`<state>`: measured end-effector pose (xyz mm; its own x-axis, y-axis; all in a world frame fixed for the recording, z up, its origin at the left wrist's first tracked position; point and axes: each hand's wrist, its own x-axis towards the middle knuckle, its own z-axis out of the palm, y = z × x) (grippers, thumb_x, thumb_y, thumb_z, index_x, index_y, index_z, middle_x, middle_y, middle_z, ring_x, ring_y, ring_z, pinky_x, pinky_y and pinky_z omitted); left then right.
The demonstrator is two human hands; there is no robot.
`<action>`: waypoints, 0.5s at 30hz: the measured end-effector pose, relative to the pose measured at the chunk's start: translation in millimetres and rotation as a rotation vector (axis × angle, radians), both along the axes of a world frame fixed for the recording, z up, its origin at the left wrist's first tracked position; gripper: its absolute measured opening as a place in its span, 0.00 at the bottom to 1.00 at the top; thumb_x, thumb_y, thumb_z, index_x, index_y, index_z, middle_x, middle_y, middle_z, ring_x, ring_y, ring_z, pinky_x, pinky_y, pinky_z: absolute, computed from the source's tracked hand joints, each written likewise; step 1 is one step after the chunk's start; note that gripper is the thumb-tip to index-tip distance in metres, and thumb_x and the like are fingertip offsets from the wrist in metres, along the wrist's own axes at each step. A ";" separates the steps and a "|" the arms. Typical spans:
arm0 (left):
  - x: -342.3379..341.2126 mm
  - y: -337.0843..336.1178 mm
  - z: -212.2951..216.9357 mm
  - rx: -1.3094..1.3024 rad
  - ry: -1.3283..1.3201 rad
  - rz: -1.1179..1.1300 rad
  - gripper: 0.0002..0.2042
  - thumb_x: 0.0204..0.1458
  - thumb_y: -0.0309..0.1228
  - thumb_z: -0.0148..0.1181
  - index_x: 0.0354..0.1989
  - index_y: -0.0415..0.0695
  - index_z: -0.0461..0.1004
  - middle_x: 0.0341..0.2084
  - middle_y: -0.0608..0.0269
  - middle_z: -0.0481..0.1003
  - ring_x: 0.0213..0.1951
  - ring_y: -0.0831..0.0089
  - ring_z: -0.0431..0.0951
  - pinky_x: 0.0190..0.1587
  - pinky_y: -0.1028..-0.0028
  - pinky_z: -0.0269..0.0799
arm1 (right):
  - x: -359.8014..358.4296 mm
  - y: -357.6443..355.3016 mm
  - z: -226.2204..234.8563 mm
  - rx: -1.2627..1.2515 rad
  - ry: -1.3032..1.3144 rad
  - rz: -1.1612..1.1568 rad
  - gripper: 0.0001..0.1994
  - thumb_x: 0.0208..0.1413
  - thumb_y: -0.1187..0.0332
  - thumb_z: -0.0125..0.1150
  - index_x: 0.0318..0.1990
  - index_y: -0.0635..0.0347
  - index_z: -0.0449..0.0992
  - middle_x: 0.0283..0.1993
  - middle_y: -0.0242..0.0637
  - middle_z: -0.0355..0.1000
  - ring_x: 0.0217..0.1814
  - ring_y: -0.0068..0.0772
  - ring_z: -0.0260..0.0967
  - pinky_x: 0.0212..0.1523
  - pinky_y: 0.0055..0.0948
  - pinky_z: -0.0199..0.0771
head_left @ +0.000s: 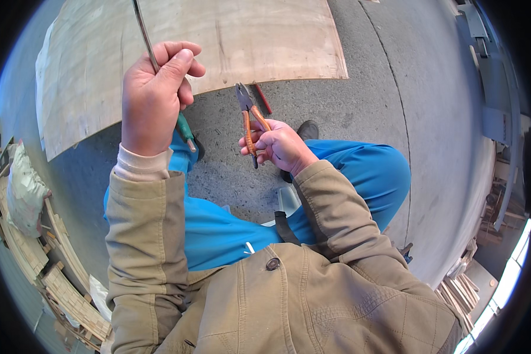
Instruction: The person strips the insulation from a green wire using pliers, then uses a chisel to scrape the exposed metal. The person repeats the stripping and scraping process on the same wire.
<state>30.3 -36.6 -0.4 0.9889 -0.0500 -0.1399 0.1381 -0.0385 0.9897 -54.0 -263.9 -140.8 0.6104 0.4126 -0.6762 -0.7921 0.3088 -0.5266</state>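
Note:
My left hand (156, 97) is raised over the near edge of a plywood sheet (265, 41), its fingers curled around a long screwdriver. The thin metal shaft (144, 29) runs up past the top of the picture, and the green handle (184, 126) with a metal end sticks out below the palm. A pair of pliers (249, 121) with orange grips rests in my right hand (284, 146). Its jaws point away from me, a little apart, above the concrete floor. Just beyond the pliers lies a thin red stick (263, 99), close to the sheet's edge.
I sit low with blue-trousered knees (366, 177) spread; a dark shoe (308, 130) shows beyond the right hand. Stacked wood strips (71, 295) and a white sack (26, 192) lie at the left. A floor crack (398, 88) runs on the right, with more boards (459, 292) beyond.

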 end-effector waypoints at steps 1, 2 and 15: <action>0.2 -0.5 0.0 0.000 -0.002 -0.001 0.12 0.69 0.33 0.56 0.50 0.36 0.79 0.33 0.65 0.80 0.24 0.86 0.69 0.28 0.83 0.64 | 0.4 -0.2 0.5 0.007 -0.001 0.001 0.29 0.50 0.81 0.49 0.64 0.69 0.68 0.50 0.48 0.78 0.47 0.37 0.82 0.34 0.29 0.80; 0.4 -0.9 -0.1 0.001 -0.004 -0.001 0.12 0.70 0.33 0.56 0.50 0.36 0.79 0.33 0.65 0.80 0.24 0.86 0.69 0.28 0.83 0.64 | 0.8 -0.3 0.6 0.016 -0.002 -0.001 0.30 0.50 0.81 0.49 0.64 0.69 0.68 0.50 0.48 0.78 0.48 0.37 0.82 0.34 0.30 0.81; 0.5 -0.5 -1.9 -0.038 -0.025 0.004 0.10 0.69 0.31 0.56 0.47 0.39 0.80 0.32 0.65 0.81 0.23 0.88 0.69 0.26 0.84 0.64 | 0.0 -5.6 -28.1 0.014 0.003 0.005 0.31 0.48 0.81 0.48 0.65 0.69 0.69 0.51 0.50 0.79 0.48 0.39 0.82 0.35 0.32 0.81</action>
<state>30.8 -37.1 -2.4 0.9923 -0.0513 -0.1132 0.1133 -0.0002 0.9936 -54.0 -269.4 -169.0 0.6064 0.4248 -0.6722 -0.7951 0.3122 -0.5200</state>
